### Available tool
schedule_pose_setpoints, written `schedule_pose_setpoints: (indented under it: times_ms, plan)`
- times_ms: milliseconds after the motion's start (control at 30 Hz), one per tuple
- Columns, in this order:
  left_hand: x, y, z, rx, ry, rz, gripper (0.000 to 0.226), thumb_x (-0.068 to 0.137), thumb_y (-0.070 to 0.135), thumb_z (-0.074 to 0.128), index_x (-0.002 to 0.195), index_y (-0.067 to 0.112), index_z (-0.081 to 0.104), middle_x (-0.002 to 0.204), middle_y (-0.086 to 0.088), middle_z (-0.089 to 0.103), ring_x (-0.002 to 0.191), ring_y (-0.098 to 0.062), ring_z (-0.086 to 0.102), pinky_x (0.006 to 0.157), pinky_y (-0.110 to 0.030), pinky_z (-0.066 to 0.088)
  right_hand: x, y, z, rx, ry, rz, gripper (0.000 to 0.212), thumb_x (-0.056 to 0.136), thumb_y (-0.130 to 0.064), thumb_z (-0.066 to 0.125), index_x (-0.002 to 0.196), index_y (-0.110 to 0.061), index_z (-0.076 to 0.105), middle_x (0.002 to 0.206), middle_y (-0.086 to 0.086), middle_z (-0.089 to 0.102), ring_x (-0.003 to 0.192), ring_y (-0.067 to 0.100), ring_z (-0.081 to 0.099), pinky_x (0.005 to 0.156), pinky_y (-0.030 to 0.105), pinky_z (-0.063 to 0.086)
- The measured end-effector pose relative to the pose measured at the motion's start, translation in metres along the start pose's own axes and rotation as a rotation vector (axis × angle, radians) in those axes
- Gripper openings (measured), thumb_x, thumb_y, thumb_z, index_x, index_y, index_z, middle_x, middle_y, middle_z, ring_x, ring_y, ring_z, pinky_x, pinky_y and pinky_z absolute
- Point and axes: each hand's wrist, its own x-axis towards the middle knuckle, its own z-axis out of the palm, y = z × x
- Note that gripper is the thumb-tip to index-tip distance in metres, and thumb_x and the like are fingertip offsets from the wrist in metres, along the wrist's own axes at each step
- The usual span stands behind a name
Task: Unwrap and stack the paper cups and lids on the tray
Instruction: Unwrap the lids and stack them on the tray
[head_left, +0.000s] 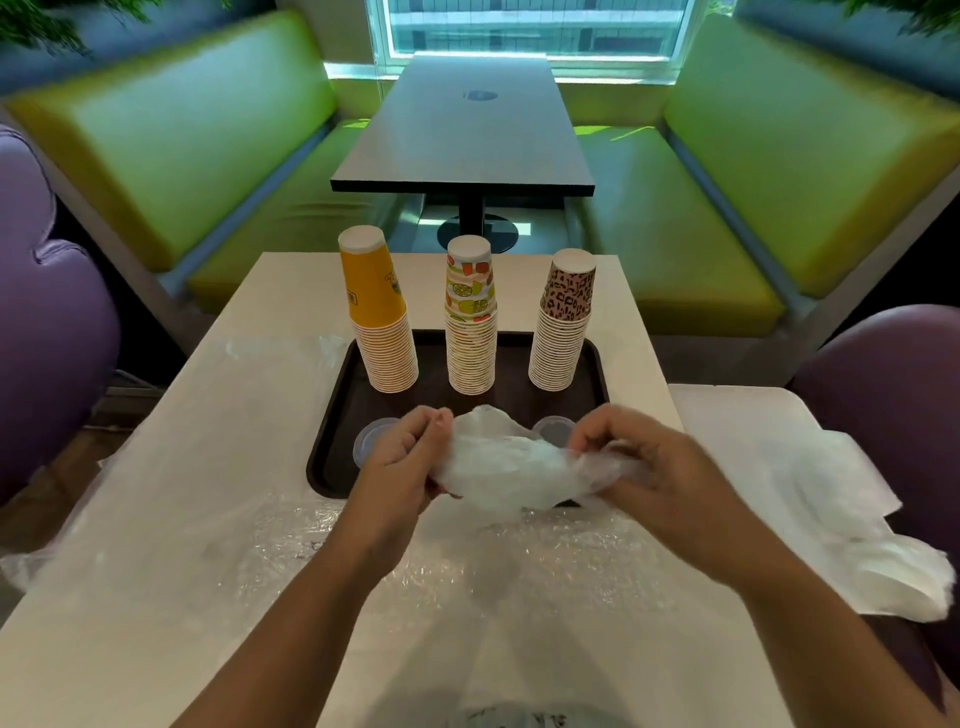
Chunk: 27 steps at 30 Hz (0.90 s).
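Head view, down over near table (182, 467)

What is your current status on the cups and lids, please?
Left hand and right hand both gripping a wrapped bundle, likely lids. Three cup stacks upright on tray. Loose plastic wrap on table; nothing blocking.

Bright daylight from the far window (530, 31); wide-angle bending and motion blur smear the edges.

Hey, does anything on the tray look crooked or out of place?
The yellow cup stack leans left, top off-line from its base. The fruit-print stack and leopard-print stack stand straighter. Nothing on the tray is spilled.
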Motion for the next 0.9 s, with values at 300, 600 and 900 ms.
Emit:
schedule_pose_setpoints:
  times_ms: [300,600,900]
  plan:
    - [0.002,0.000,0.007,0.011,-0.074,0.031,0.042,0.069,0.026,0.069,0.098,-0.003,0.060,0.090,-0.014,0.067,0.085,-0.025,0.064,0.078,-0.040,0.055,0.018,0.014,0.054,0.669,-0.044,0.486,0.036,0.079,-0.045,0.058,0.080,-0.010,0.068,0.089,0.002,0.072,0.084,0.014,0.068,0.069,0.025,0.055]
    - [-0.008,-0.008,-0.008,0.298,-0.174,-0.046,0.045,0.066,0.018,0.080,0.106,0.017,0.061,0.095,0.002,0.071,0.092,-0.015,0.068,0.079,-0.034,0.057,0.018,0.027,0.070,0.540,0.107,0.399,0.021,0.083,-0.012,0.069,0.103,-0.009,0.066,0.092,0.008,0.072,0.086,0.020,0.070,0.073,0.029,0.058]
    - [0.001,-0.027,-0.014,-0.644,0.104,-0.447,0.021,0.097,0.009,0.042,0.098,-0.002,0.059,0.079,-0.016,0.072,0.064,-0.020,0.071,0.049,-0.030,0.057,0.016,0.050,0.048,-0.136,0.063,0.202,0.024,0.079,0.004,0.064,0.072,-0.018,0.059,0.073,-0.003,0.056,0.066,0.008,0.049,0.058,0.008,0.039]
